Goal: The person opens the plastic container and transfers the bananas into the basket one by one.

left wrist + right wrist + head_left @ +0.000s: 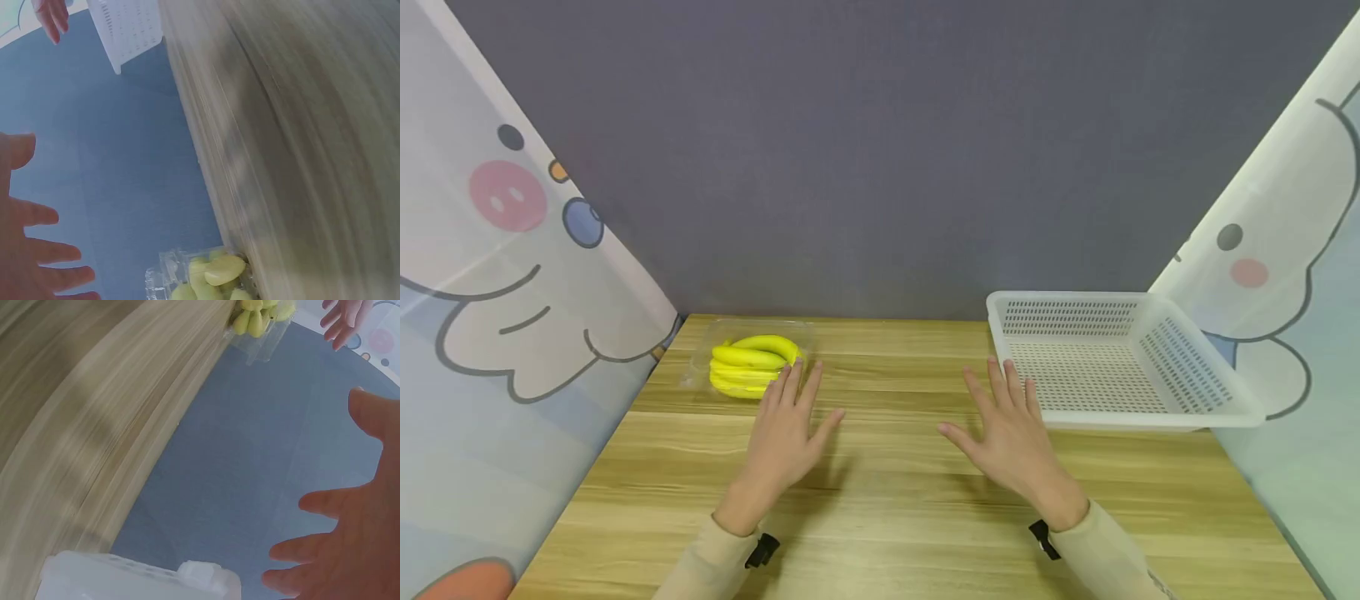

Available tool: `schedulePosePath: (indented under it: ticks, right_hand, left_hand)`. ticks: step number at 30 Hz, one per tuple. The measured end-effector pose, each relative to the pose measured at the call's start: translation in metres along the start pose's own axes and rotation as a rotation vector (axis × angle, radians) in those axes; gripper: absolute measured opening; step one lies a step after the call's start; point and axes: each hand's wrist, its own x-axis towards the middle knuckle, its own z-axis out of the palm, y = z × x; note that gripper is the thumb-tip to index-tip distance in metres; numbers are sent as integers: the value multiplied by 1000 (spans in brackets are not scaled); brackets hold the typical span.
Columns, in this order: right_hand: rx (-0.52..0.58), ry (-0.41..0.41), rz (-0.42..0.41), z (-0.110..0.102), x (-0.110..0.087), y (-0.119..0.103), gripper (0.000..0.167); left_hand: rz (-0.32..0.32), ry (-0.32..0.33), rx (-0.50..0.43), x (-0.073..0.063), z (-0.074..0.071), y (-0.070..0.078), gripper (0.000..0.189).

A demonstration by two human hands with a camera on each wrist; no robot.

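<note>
My left hand (786, 433) hovers over the table with straight, spread fingers, its fingertips overlapping the bananas in the head view. Several yellow bananas (748, 358) lie together in a clear plastic container (700, 362) at the back left; the left wrist view shows their rounded ends (225, 270). On the other side my right hand (1011, 433) is held the same way, fingers spread and nothing in it. Its fingertips reach the near left corner of a white perforated basket (1075, 418) in the head view. No bananas show inside the basket.
The wooden table (895, 517) spans the space between both hands. Behind it rises a dark grey panel (880, 167). Cartoon-printed panels (460, 333) close in the left and right sides. A black strap (763, 551) sits at the left wrist, another (1044, 539) at the right.
</note>
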Motion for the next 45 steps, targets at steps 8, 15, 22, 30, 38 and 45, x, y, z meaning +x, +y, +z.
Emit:
schedulePosePath:
  ticks: [8,15,22,30,38,45]
  right_hand:
    - [47,16,-25,2,4,-5,90]
    - [99,30,-51,6,10,-10,86]
    - [122,42,-77,9,16,-18,86]
    - [158,78,-102,15,22,-22,82]
    - [232,108,-119,21,29,-28,78]
    - [271,117,-133,25,32,-35,76]
  left_hand:
    - [52,119,-39,3,0,-8,70]
    - [57,185,-51,4,-4,-17,65]
    - [51,220,-72,3,-8,-29,62]
    - [-14,238,-86,-2,-15,-42,57]
    - [-13,277,-156,-2,-21,-52,50]
    - [-29,295,-170,0,-20,-60,46]
